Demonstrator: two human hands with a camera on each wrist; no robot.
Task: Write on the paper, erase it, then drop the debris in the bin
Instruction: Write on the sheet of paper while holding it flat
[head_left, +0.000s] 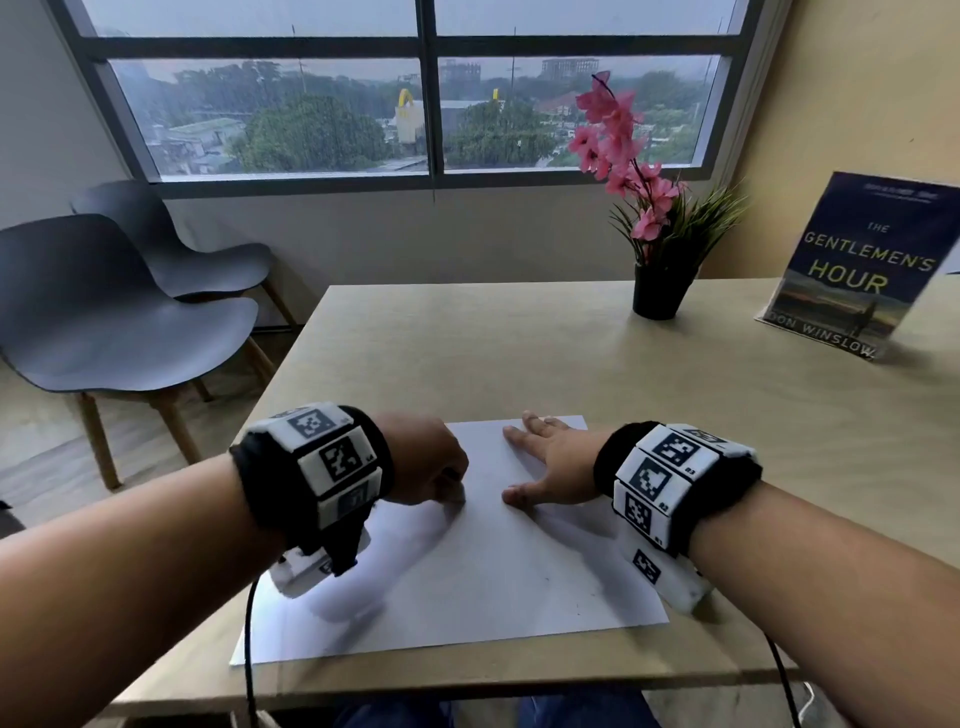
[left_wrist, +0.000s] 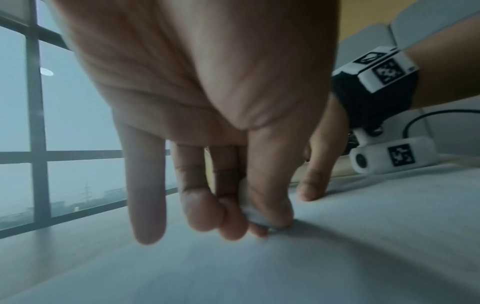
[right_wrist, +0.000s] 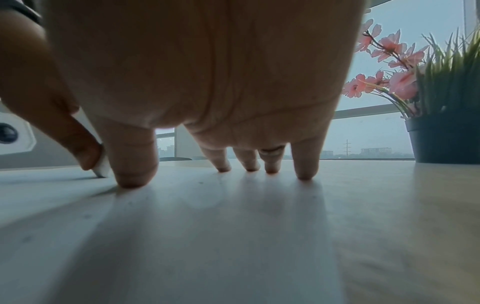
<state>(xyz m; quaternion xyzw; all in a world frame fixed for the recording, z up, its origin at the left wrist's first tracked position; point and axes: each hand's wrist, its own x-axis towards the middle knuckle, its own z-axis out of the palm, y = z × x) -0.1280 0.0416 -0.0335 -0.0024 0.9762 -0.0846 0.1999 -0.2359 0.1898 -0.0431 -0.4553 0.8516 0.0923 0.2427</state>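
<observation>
A white sheet of paper lies on the wooden table in front of me. My left hand pinches a small white eraser between thumb and fingers, its tip pressed onto the paper near the upper left part. The same eraser shows at the left of the right wrist view. My right hand lies flat, fingers spread, holding down the sheet's upper right area; its fingertips press the paper. A few faint dark specks dot the sheet near the lower right.
A black pot with pink flowers stands at the table's far side, and a book is propped at the far right. Two grey chairs stand left of the table below the window. Cables run from both wrists over the front edge.
</observation>
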